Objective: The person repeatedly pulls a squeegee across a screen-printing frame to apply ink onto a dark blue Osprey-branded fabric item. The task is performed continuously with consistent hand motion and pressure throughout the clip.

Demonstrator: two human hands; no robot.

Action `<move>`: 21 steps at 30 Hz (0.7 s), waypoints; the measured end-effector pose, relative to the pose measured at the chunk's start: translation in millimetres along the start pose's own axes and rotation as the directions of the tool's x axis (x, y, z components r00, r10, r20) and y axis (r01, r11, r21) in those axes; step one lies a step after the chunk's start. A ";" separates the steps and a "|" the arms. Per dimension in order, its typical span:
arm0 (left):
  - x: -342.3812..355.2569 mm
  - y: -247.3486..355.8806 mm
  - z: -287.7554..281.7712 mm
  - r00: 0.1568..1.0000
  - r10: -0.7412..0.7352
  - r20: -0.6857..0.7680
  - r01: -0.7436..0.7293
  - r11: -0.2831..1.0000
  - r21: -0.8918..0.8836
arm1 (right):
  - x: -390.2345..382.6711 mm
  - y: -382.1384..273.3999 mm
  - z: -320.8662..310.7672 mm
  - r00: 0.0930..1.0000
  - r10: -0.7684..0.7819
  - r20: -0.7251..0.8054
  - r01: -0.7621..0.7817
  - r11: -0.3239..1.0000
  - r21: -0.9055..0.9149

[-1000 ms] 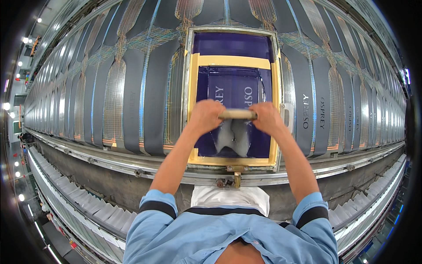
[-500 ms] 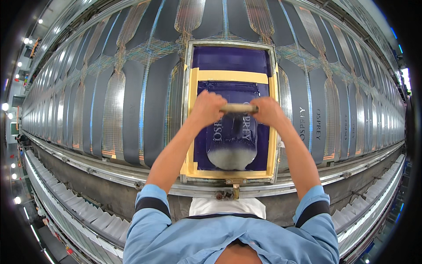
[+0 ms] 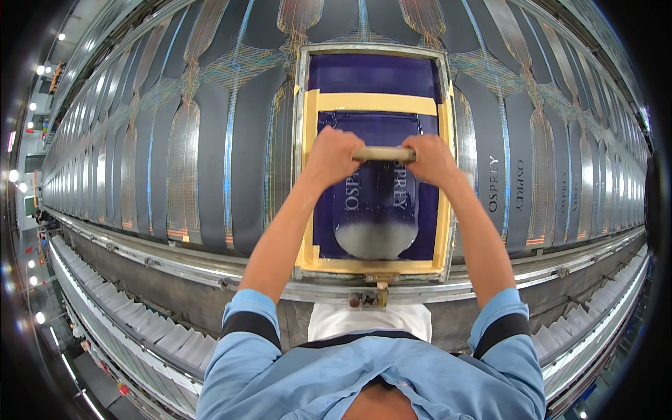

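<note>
My left hand (image 3: pixel 336 155) is wrapped round the left end of a pale wooden squeegee handle (image 3: pixel 383 154), and my right hand (image 3: pixel 430 159) grips its right end. Under the handle lies a screen printing frame (image 3: pixel 302 161) with a dark purple mesh bordered by yellow tape (image 3: pixel 378 103). A rounded shape with pale lettering (image 3: pixel 402 190) shows in the mesh, whitish at its near end (image 3: pixel 376 240). The squeegee's blade is mostly hidden by the handle, so its contact with the mesh cannot be made out.
The frame rests across a long table of dark grey panels (image 3: pixel 248 168). Dark-lettered panels (image 3: pixel 505 185) lie right of it. A metal rail (image 3: pixel 189 260) with a clamp-like bracket (image 3: pixel 381 294) runs along the near edge. White folded sheets (image 3: pixel 150 318) line a rack nearer to me.
The whole view has shifted, so the frame and table appear higher and slightly further right. My hands keep their grip, with the squeegee at nearly the same place over the mesh.
</note>
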State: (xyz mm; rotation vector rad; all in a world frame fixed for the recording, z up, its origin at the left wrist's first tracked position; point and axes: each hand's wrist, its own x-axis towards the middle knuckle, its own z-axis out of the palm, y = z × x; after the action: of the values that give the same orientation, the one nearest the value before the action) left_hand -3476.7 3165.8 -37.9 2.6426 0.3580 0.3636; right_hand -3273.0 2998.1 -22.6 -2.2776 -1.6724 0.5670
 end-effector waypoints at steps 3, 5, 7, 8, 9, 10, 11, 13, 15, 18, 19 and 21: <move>-75.0 51.8 0.0 0.996 -0.035 0.077 0.030 0.998 0.062 | -79.5 -24.8 24.6 0.990 -0.135 -0.044 0.135 0.991 -0.011; -124.1 84.3 1.8 0.999 -0.042 0.030 0.042 0.999 -0.001 | -127.7 -39.2 41.8 0.994 -0.105 0.032 0.105 0.994 0.010; -144.5 106.8 0.4 0.995 -0.085 0.050 0.084 0.996 0.026 | -152.3 -47.7 36.0 0.982 -0.115 0.152 0.102 0.991 0.086; -149.2 114.0 -0.4 0.992 -0.109 0.057 0.107 0.994 0.039 | -153.4 -43.9 30.8 0.993 -0.069 0.099 0.048 0.979 0.200; -152.5 117.9 -1.1 0.992 -0.117 0.047 0.114 0.992 0.054 | -149.6 -34.6 23.7 0.998 -0.021 0.053 0.003 0.949 0.315; -153.5 118.6 -1.8 0.992 -0.123 0.035 0.120 0.990 0.071 | -142.2 -23.8 14.8 0.999 0.031 0.012 -0.033 0.904 0.426; -154.9 118.2 -1.2 0.991 -0.135 0.020 0.132 0.987 0.087 | -133.5 -11.8 4.0 0.961 0.093 -0.261 -0.016 0.959 0.284; -151.3 118.6 5.5 0.991 -0.119 0.065 0.113 0.989 0.090 | -119.3 44.0 21.3 0.742 0.433 -0.512 -0.371 0.901 0.225; -151.9 118.9 8.7 0.990 -0.110 0.094 0.100 0.989 0.105 | -113.4 93.2 42.2 0.641 0.653 -0.403 -0.529 0.757 0.384; -156.5 117.6 5.1 0.986 -0.145 0.086 0.131 0.981 0.144 | -106.0 121.5 63.2 0.699 0.610 -0.373 -0.366 0.754 0.545; -162.2 117.2 6.0 0.983 -0.166 0.077 0.154 0.978 0.141 | -103.6 104.2 58.3 0.693 0.627 -0.356 -0.383 0.739 0.554; -172.2 107.2 -2.9 0.983 -0.179 0.040 0.173 0.978 0.118 | -93.2 64.6 25.0 0.683 0.654 -0.327 -0.396 0.707 0.586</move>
State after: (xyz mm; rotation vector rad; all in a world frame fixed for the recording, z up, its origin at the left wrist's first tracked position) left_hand -3617.7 3021.1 -19.4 2.6982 0.6086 0.2254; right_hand -3253.7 2889.2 -57.9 -2.2377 -0.4933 0.3588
